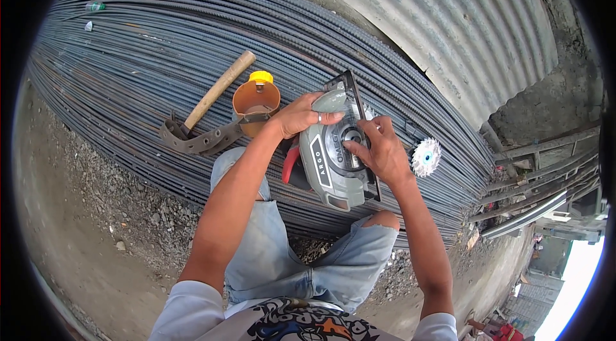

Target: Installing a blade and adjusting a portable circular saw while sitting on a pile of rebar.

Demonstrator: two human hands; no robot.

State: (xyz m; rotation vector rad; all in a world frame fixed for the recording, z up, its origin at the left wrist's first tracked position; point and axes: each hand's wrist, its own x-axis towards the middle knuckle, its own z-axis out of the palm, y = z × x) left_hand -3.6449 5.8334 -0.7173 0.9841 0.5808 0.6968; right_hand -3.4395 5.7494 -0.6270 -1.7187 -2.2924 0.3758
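Observation:
A grey circular saw (316, 161) with a red-and-black handle lies on its side above my lap, its black base plate (372, 177) turned to the right. My left hand (300, 115) is closed over its upper end, thumb across the blade guard (329, 100). A silver toothed saw blade (346, 148) shows at the saw's centre. My right hand (387, 150) curls over the base plate edge, with fingers and thumb closed at the blade; the exact contact under the fingertips is hidden. Right of that hand, a second round saw blade (426, 157) lies on the steel bars.
Long bundled rebar (160, 39) fills the space ahead. To the left lie a wooden-handled hammer (218, 92), a dark belt (205, 143) and an orange-brown container (256, 98) with a yellow tape measure (261, 76). Corrugated sheet metal (449, 20) leans at upper right; gravel (147, 200) borders the bars.

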